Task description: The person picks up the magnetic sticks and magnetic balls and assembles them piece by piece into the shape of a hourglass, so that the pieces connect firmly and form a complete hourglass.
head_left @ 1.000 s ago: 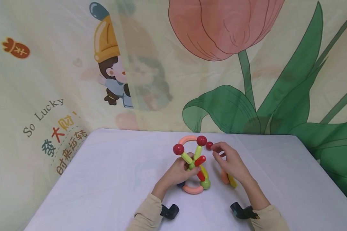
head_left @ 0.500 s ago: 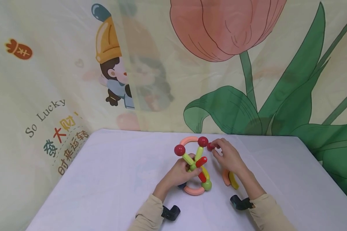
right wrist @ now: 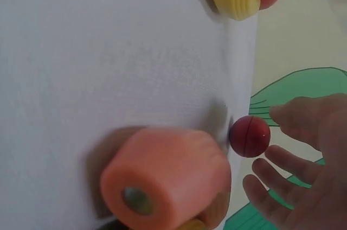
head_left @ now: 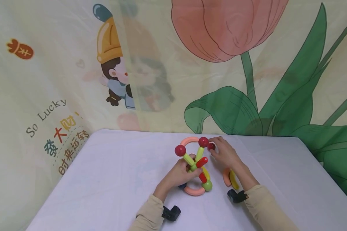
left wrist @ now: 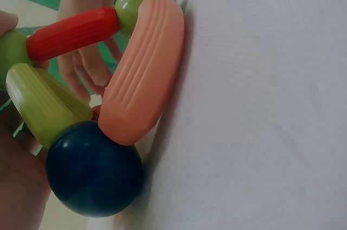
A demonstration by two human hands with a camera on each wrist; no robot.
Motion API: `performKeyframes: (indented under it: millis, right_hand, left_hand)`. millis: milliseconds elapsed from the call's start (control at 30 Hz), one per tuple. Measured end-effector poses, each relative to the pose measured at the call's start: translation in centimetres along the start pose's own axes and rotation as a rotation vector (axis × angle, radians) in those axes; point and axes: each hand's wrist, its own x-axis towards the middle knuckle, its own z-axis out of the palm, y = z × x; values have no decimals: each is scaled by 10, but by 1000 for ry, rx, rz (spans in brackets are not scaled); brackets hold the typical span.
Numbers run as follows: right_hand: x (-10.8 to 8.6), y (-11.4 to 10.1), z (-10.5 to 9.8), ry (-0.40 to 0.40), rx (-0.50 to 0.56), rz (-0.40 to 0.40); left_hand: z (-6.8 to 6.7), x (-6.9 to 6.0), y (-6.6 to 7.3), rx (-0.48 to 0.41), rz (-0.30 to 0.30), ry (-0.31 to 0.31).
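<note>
My left hand [head_left: 177, 171] grips a magnetic ball-and-stick model [head_left: 194, 191] around its middle, near the central green ball. The model joins red, green and dark blue balls with straight and curved sticks. Close up in the left wrist view are its dark blue ball [left wrist: 95, 169] and a curved salmon stick [left wrist: 145, 72]. Right of the model's top lies a loose red ball [right wrist: 250, 136] on the table. Thumb and fingers of my right hand [head_left: 226, 154] are spread around that ball; a small gap shows at the thumb in the right wrist view.
A loose salmon curved stick [head_left: 226, 177] and a yellow curved stick [head_left: 234, 179] lie side by side below my right hand. The white-covered table [head_left: 112, 179] meets a printed cloth backdrop [head_left: 150, 64] at its far edge.
My right hand has moved forward and left, from beside the loose red ball to around it. My left hand stays on the model, which keeps its place apart from a slight view shift.
</note>
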Motion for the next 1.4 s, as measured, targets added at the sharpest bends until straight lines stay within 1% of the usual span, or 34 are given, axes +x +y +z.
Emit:
performKeyframes:
  millis: [33,100,233,300,367,467,600,833,933,1000,1200,1300,1400]
  right_hand:
    - [1,0,1,-14,-1,11]
    - [2,1,2,-46,-5,32]
    - [4,3,4,-88,-22,53]
    - [5,4,5,-96,-28,58]
    - [5,6,6,-104,-25,60]
    - [6,8,7,-113,-14,72]
    - [5,10,7,-113,5,84]
    - [-1,12,5,-69,82,76]
    - [-5,12,3,-41,115,69]
    - [-8,13,2,-19,132,56]
    - [-17,10,-5,55,198,59]
    - [-22,7,-7,88,221,58]
    - [-27,5,-10,114,243,56]
  left_hand:
    - [0,-1,3,-4,-6,-2]
    - [0,0,1,-10,-2,-7]
    - [4,6,-15,-4,2,-4]
    - [5,8,-19,9,13,-1]
    - [5,8,-21,31,25,7]
    - [5,8,-22,32,35,8]
    - [4,7,-21,0,31,3]
    - [4,7,-23,-4,26,0]
    - [4,8,-23,14,30,0]
    - [4,9,-23,20,30,0]
    - [4,9,-22,35,35,5]
    - [4,9,-22,36,40,7]
    - [4,8,-22,22,33,6]
